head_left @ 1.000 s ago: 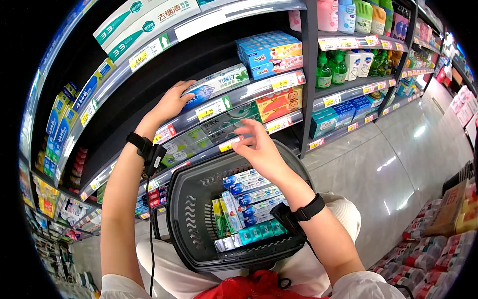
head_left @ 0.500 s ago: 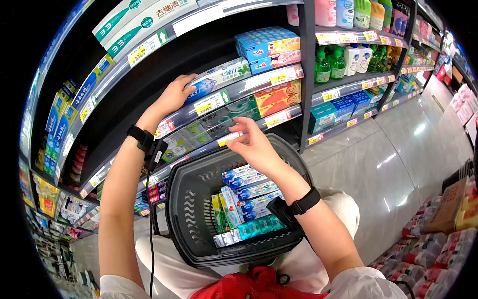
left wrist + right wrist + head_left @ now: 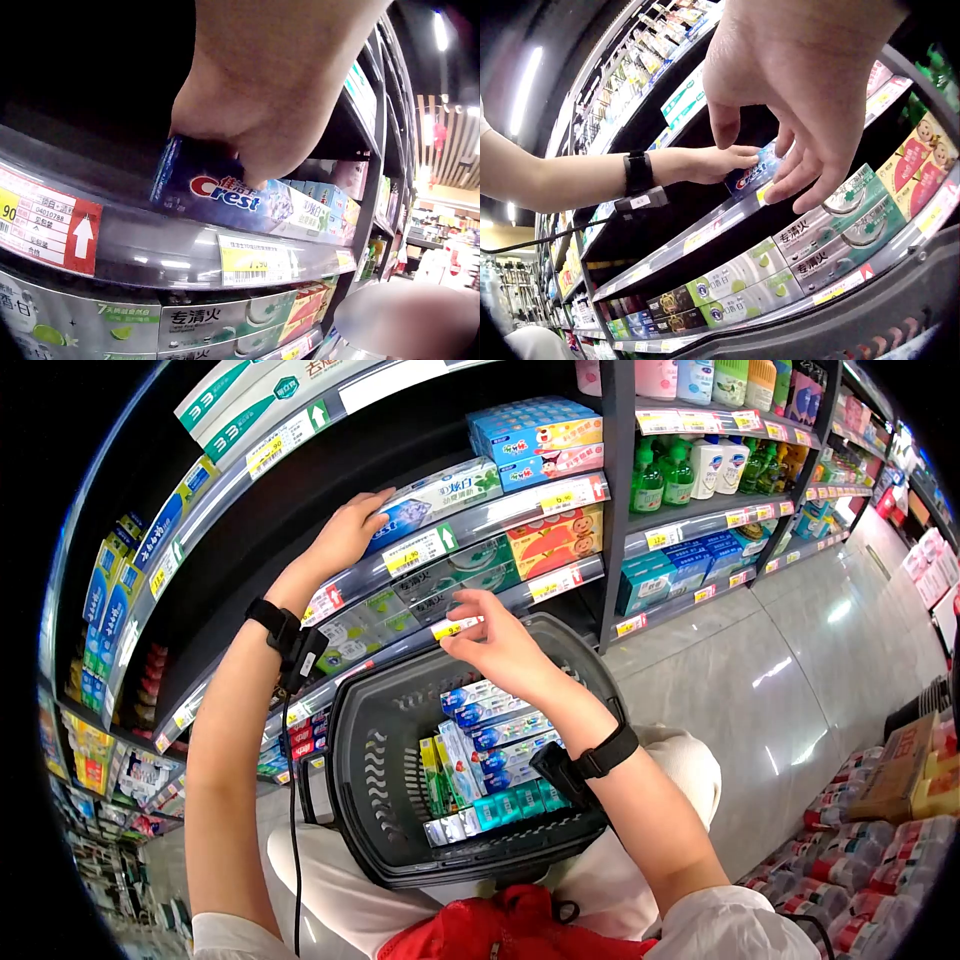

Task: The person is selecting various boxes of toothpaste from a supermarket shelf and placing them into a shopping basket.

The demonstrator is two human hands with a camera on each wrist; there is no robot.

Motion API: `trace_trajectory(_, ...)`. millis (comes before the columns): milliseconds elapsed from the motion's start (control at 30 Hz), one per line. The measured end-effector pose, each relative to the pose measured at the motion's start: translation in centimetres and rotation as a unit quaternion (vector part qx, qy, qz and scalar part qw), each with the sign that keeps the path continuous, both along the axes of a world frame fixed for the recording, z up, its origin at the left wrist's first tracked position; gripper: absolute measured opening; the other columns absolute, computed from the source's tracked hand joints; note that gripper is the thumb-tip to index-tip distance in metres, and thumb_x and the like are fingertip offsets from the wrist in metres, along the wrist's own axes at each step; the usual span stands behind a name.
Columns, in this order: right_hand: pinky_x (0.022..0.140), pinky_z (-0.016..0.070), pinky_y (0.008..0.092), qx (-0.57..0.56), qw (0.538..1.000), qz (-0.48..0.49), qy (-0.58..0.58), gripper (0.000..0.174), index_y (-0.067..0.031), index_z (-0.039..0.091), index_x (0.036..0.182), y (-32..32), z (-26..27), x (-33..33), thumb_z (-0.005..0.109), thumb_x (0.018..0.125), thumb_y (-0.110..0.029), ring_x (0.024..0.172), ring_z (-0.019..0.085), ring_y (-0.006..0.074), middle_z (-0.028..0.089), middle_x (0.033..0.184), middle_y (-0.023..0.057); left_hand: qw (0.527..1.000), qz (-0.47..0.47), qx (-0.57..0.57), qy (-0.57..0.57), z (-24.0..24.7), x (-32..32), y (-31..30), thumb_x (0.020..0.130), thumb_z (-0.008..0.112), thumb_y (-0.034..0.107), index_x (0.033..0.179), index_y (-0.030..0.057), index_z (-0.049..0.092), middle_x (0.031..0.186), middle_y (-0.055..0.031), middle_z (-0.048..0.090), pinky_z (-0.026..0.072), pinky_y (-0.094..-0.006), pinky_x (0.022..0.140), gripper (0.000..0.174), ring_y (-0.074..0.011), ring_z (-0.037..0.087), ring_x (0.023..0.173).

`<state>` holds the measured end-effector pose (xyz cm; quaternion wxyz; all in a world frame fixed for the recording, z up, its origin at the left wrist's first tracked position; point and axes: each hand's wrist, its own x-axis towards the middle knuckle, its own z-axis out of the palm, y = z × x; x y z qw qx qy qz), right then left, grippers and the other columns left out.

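Observation:
On the middle shelf lies a blue Crest toothpaste box, label facing out. My left hand holds its left end from above, the thumb on the front face and the other fingers hidden behind. In the right wrist view the box's far end is hidden by my right hand. That hand holds nothing; its fingers are loosely bent over the rear rim of the dark shopping basket. Inside the basket are several toothpaste boxes, blue and white, with teal boxes along the near side.
Blue children's boxes stack right of the Crest box. Grey-green boxes fill the shelf below. Right of an upright post stand green pump bottles. Wrapped bottle packs sit on the floor at right.
My left hand stays on the toothpaste box at the shelf. My right hand has shifted slightly left over the basket, and the whole view has moved a little.

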<state>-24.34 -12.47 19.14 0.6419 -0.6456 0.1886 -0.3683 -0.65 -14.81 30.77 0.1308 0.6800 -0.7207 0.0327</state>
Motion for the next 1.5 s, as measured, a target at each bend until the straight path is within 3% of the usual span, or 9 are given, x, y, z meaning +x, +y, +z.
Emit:
trace_trajectory(367, 0.070, 0.0477, 0.0304, -0.005, 1.000, -0.013, 0.011, 0.053, 0.0025, 0.039, 0.118, 0.0, -0.2, -0.2, 0.065, 0.074, -0.012, 0.077, 0.059, 0.0199, 0.052, 0.104, 0.0171, 0.987, -0.058, -0.122, -0.089, -2.0, -1.6, 0.4, 0.080, 0.052, 0.009, 0.124, 0.0054, 0.042, 0.125, -0.0152, 0.044, 0.0322, -0.0365, 0.098, 0.045, -0.0317, 0.041, 0.115)
trace_trajectory(567, 0.066, 0.0466, 0.0291, 0.005, 0.963, -0.268, -0.031, 0.030, 0.0023, 0.051, 0.102, -3.5, -1.0, -1.8, 0.058, 0.075, -0.010, 0.073, 0.059, 0.0173, 0.060, 0.084, 0.0129, 0.962, -0.206, -0.079, -0.162, -7.6, -10.0, 5.8, 0.068, 0.061, 0.004, 0.121, 0.0067, 0.044, 0.127, -0.0128, 0.042, 0.0281, -0.0409, 0.102, 0.056, -0.0293, 0.037, 0.121)
trace_trajectory(633, 0.064, 0.0458, 0.0283, 0.076, 0.950, -0.296, -0.059, 0.025, 0.0028, 0.053, 0.098, -4.2, -0.5, -2.9, 0.054, 0.076, -0.009, 0.071, 0.059, 0.0159, 0.060, 0.078, 0.0106, 0.966, -0.244, -0.030, -0.082, -12.9, -10.8, 7.2, 0.072, 0.059, 0.010, 0.107, 0.0058, 0.054, 0.109, -0.0095, 0.054, 0.0364, -0.0371, 0.094, 0.036, -0.0261, 0.048, 0.105)
trace_trajectory(733, 0.065, 0.0443, 0.0260, 0.120, 0.950, -0.280, -0.068, 0.025, 0.0049, 0.052, 0.098, -4.3, 0.3, -4.3, 0.052, 0.077, -0.009, 0.070, 0.059, 0.0153, 0.059, 0.083, 0.0106, 0.977, -0.154, 0.146, -0.002, -20.5, -11.5, 8.6, 0.073, 0.058, 0.015, 0.102, 0.0044, 0.055, 0.097, -0.0127, 0.057, 0.0434, -0.0385, 0.081, 0.030, -0.0292, 0.053, 0.094)
trace_trajectory(867, 0.064, 0.0440, 0.0257, 0.121, 0.954, -0.266, -0.073, 0.025, 0.0049, 0.053, 0.098, -3.5, 1.0, -5.4, 0.052, 0.076, -0.008, 0.068, 0.059, 0.0148, 0.059, 0.083, 0.0104, 0.992, -0.031, 0.115, -0.031, -27.3, -11.0, 9.5, 0.068, 0.066, 0.022, 0.104, 0.0013, 0.050, 0.094, -0.0162, 0.056, 0.0442, -0.0391, 0.079, 0.044, -0.0326, 0.054, 0.091)
trace_trajectory(1200, 0.060, 0.0448, 0.0259, 0.114, 0.959, -0.257, -0.033, 0.027, 0.0052, 0.053, 0.097, -3.1, 0.9, -7.3, 0.053, 0.076, -0.011, 0.069, 0.060, 0.0152, 0.060, 0.085, 0.0114, 0.939, 0.097, 0.305, 0.127, -27.4, -12.1, 11.7, 0.066, 0.070, 0.037, 0.101, 0.0003, 0.052, 0.092, -0.0209, 0.059, 0.0463, -0.0422, 0.073, 0.053, -0.0346, 0.058, 0.086)
trace_trajectory(1267, 0.074, 0.0435, 0.0280, 0.109, 0.972, -0.203, 0.036, 0.036, 0.0017, 0.049, 0.110, -2.7, 1.1, -7.7, 0.055, 0.080, -0.017, 0.088, 0.057, 0.0172, 0.055, 0.103, 0.0093, 0.949, 0.064, 0.243, 0.190, -27.3, -10.5, 12.2, 0.073, 0.067, 0.034, 0.101, -0.0019, 0.056, 0.090, -0.0171, 0.061, 0.0453, -0.0341, 0.071, 0.047, -0.0228, 0.060, 0.084)
trace_trajectory(1400, 0.075, 0.0423, 0.0285, 0.058, 0.973, -0.201, 0.095, 0.037, 0.0023, 0.049, 0.110, -3.5, -0.8, -7.2, 0.056, 0.080, -0.019, 0.091, 0.056, 0.0167, 0.056, 0.102, 0.0089, 0.920, 0.077, 0.262, 0.283, -20.6, -9.8, 14.1, 0.083, 0.056, 0.032, 0.098, -0.0039, 0.057, 0.088, -0.0127, 0.062, 0.0438, -0.0305, 0.070, 0.039, -0.0180, 0.057, 0.079)
trace_trajectory(1500, 0.079, 0.0441, 0.0336, 0.016, 0.965, -0.217, 0.146, 0.039, 0.0077, 0.055, 0.098, -2.9, -2.2, -6.2, 0.058, 0.075, -0.023, 0.089, 0.059, 0.0288, 0.061, 0.093, 0.0200, 0.888, 0.106, 0.265, 0.360, -18.0, -8.9, 15.8, 0.088, 0.047, 0.035, 0.093, -0.0047, 0.057, 0.082, -0.0089, 0.061, 0.0426, -0.0279, 0.067, 0.041, -0.0128, 0.054, 0.074)
